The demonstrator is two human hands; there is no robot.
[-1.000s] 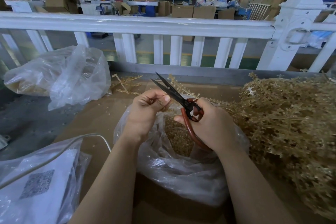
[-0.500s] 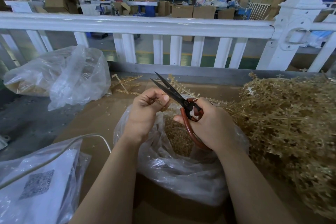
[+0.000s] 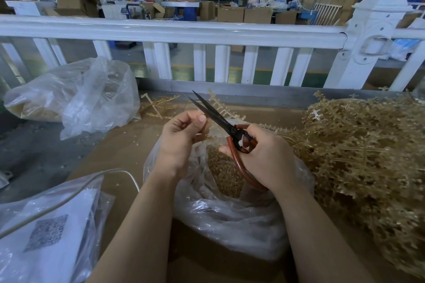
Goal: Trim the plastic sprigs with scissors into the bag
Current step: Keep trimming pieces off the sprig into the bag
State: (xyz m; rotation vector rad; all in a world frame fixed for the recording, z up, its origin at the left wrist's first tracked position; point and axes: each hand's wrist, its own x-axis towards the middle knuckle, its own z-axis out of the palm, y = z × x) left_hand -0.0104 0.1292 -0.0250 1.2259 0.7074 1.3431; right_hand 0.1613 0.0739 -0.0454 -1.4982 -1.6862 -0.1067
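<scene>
My right hand [image 3: 262, 156] grips red-handled scissors [image 3: 220, 122]; their dark blades stand slightly apart and point up and to the left. My left hand [image 3: 181, 131] pinches a thin tan plastic sprig [image 3: 208, 136] between thumb and fingers, right beside the blades. Both hands hover over an open clear plastic bag [image 3: 230, 213] holding a heap of small tan trimmings [image 3: 224, 174]. A large pile of untrimmed tan sprigs [image 3: 363, 151] lies to the right on the cardboard-covered table.
A second clear bag [image 3: 76, 96] with tan pieces lies at the left. A bag holding a sheet with a QR code [image 3: 48, 232] sits at the bottom left, a white cable [image 3: 69, 197] across it. A white railing [image 3: 207, 32] runs behind the table. Loose sprigs [image 3: 158, 105] lie near it.
My left hand has shifted slightly up against the blades. The scissors and my right hand hold nearly the same place.
</scene>
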